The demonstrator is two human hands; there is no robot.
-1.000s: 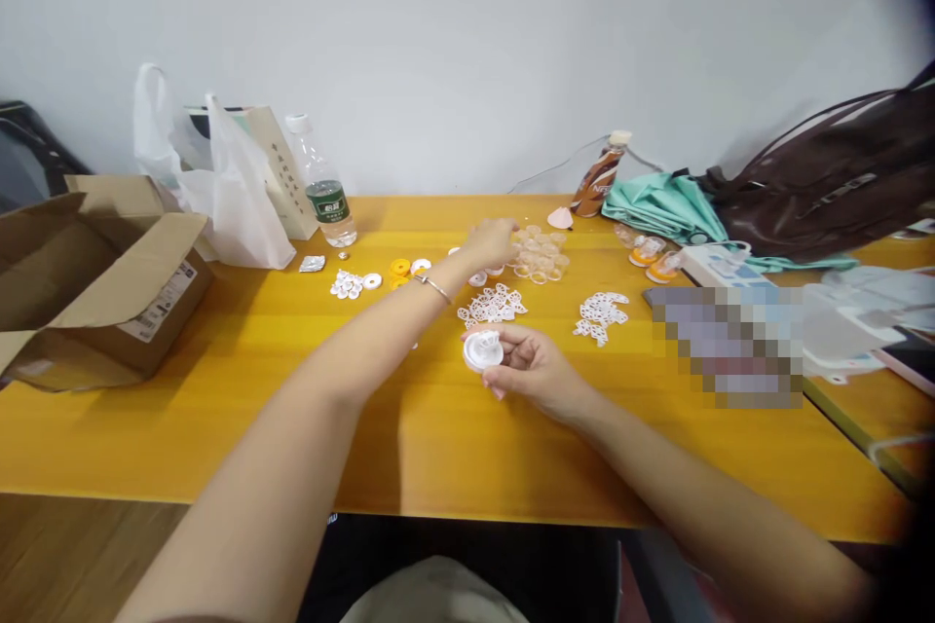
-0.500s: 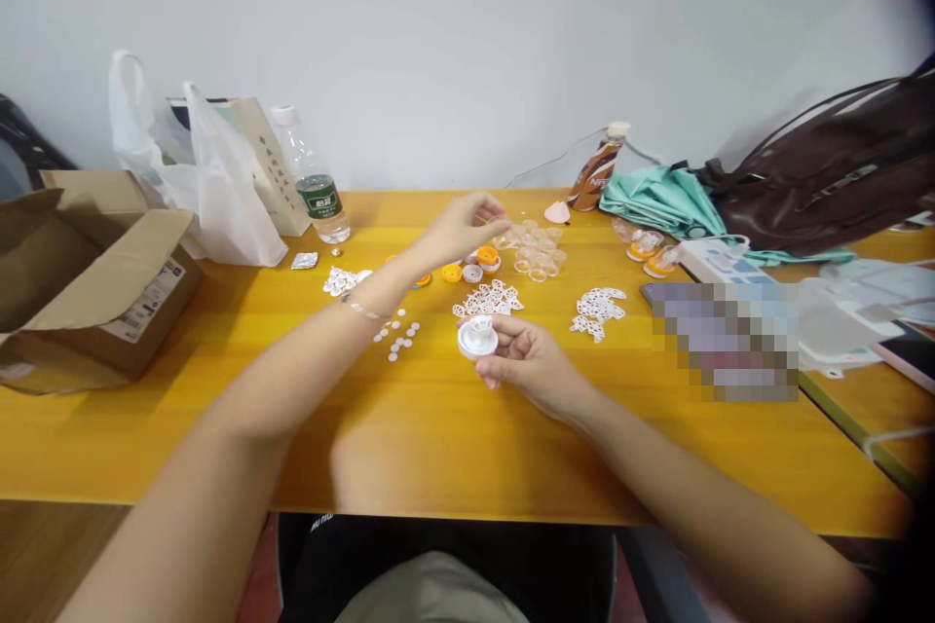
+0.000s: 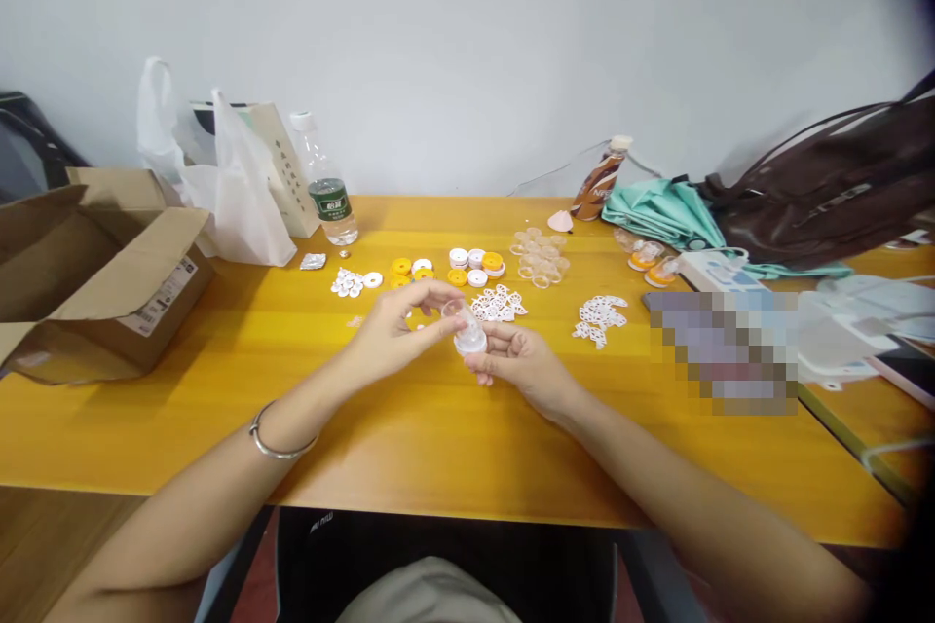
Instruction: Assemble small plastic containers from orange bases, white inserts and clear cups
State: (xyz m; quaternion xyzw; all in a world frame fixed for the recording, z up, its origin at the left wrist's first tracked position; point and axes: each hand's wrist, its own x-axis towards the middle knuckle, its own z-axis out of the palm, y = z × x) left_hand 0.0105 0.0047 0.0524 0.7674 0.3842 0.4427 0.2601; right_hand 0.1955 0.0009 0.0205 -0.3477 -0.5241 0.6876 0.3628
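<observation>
My right hand [image 3: 522,365] is closed on a round white plastic base [image 3: 471,341] with small parts standing on its top. Thumb and fingers of my left hand [image 3: 409,321] pinch a clear plastic dome cover [image 3: 454,311], tilted at the upper left of the base. Whether cover and base touch, I cannot tell. Just beyond my hands lies a pile of white openwork pieces [image 3: 498,304]. Farther back sit white and orange round bases [image 3: 458,259] and a cluster of clear covers [image 3: 539,258]. My left hand partly hides some small white discs [image 3: 409,316].
At left are a cardboard box [image 3: 157,297], a white plastic bag [image 3: 248,195] and a water bottle [image 3: 332,200]. To the right lie more openwork pieces [image 3: 600,316], two orange domed items [image 3: 663,272], a coffee bottle [image 3: 603,180], a teal umbrella [image 3: 657,214] and a brown bag [image 3: 825,185].
My left hand has come back from the clear covers to the base, now holding one cover. My right hand still holds the white base in nearly the same place.
</observation>
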